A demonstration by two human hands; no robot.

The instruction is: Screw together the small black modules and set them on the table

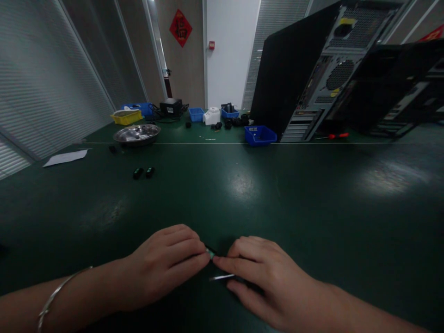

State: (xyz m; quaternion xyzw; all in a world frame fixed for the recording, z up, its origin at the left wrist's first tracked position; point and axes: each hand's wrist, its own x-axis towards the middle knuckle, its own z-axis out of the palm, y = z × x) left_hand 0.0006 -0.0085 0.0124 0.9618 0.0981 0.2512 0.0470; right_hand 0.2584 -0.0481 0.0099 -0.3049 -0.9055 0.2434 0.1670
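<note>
Work judged under way: the green part (211,254) is in hand, between the two hands at the near side of the table (208,194), not yet set down. How much is left cannot be read; fingers cover most of it. Left hand (169,259) pinches its left end between thumb and fingers. Right hand (267,268) rests a forefinger at its right end, thumb apart; a metal shaft (222,277) shows just nearer than the part, grip on it unclear. It could foul the fingers. Beyond the part, to its left: two black pieces (138,173), green-topped, then the dish (138,140) and paper (65,157). Beyond it, to its right: blue bin (263,139), black tower (291,69), both well apart from it.
</note>
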